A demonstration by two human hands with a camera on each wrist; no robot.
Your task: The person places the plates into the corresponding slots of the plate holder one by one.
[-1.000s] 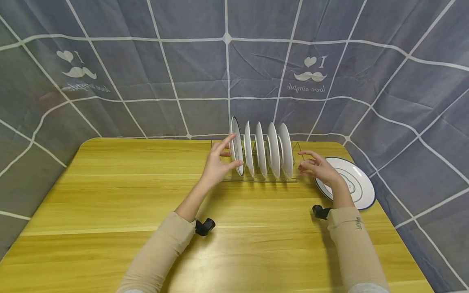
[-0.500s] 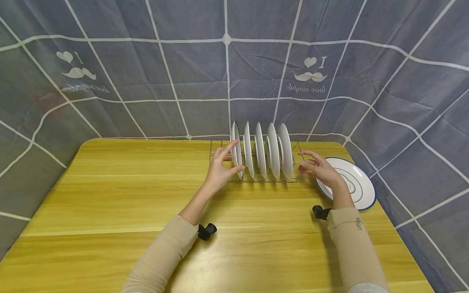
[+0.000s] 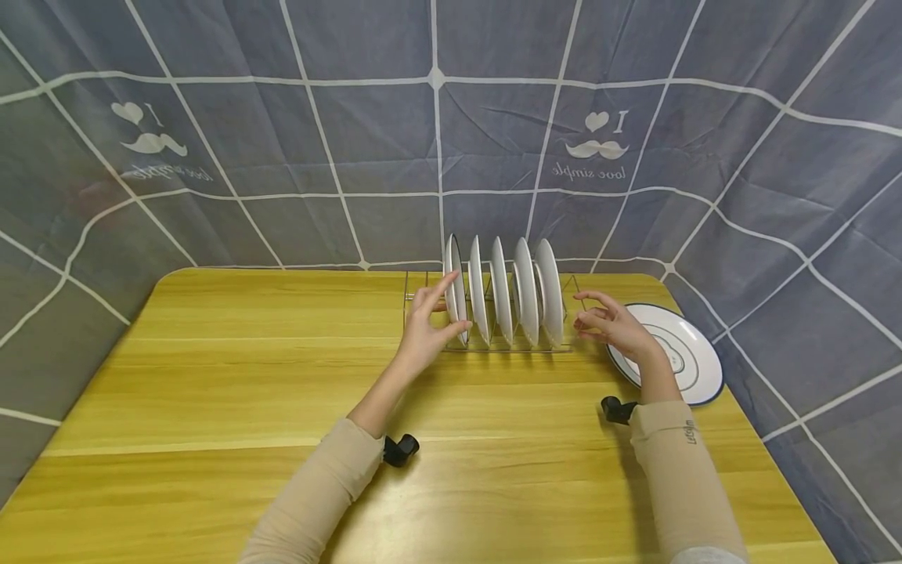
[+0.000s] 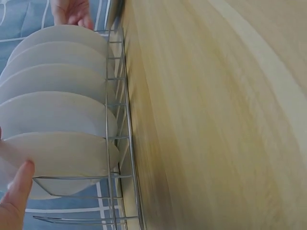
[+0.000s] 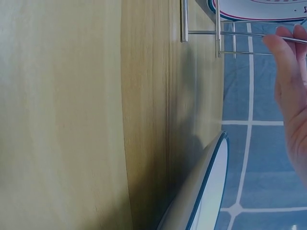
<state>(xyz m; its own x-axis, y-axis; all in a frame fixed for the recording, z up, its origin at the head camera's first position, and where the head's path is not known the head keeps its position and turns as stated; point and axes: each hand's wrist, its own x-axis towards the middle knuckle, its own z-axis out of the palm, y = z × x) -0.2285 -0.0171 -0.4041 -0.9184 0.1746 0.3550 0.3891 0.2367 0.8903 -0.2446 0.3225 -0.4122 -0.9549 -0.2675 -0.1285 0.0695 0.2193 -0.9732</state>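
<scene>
Several white plates stand on edge in a wire dish rack [image 3: 507, 350] near the table's back edge. My left hand [image 3: 421, 335] pinches the leftmost plate [image 3: 460, 307] between thumb and fingers; this plate has a dark rim. In the left wrist view the thumb lies against that plate [image 4: 72, 153], which sits between the wires. My right hand [image 3: 618, 325] is at the rack's right end. In the right wrist view its fingertips hold the rack's end wire [image 5: 249, 33]. A blue-rimmed plate [image 3: 694, 356] lies flat on the table beside this hand, partly hidden by it.
The wooden table [image 3: 211, 376] extends to the left and front of the rack. A grey-blue checked curtain [image 3: 387, 141] hangs behind and at both sides. Black clips [image 3: 402, 450] stick out from the wrists.
My left hand has lowered the leftmost plate slightly into the rack and shifted a little to the right. The right hand keeps its place at the rack's end.
</scene>
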